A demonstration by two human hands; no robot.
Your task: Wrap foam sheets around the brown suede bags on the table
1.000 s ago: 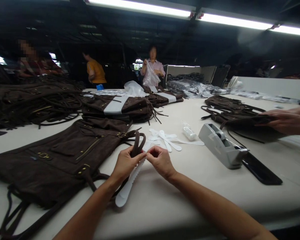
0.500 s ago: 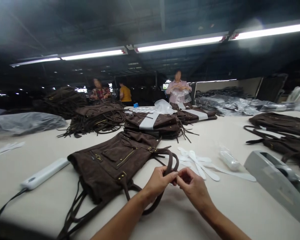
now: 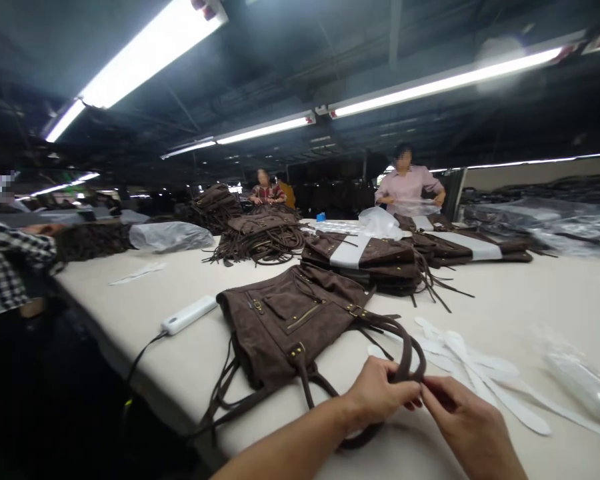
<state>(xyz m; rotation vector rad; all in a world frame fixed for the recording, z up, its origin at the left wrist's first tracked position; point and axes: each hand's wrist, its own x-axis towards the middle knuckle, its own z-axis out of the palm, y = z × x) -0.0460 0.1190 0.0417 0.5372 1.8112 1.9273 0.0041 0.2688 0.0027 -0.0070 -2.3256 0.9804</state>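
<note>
A dark brown bag (image 3: 280,320) with brass fittings lies on the pale table, its strap handles reaching toward me. My left hand (image 3: 380,393) is closed around the looped handle (image 3: 413,353). Fingertips of my right hand (image 3: 460,413) pinch together at the loop's edge, touching the left hand's fingertips; what they grip is too small to make out. White strips (image 3: 473,367) lie just beyond the right hand.
Stacked brown bags with a white band (image 3: 350,252) lie behind. A white power strip (image 3: 189,315) is at the left, a clear plastic roll (image 3: 580,387) at the right. People stand across the table; a checked sleeve (image 3: 15,240) shows far left.
The view has swung left, so the table and bags appear farther right and the checked sleeve shows. Both hands keep their hold at the handle. The person in pink has spread their hands apart.
</note>
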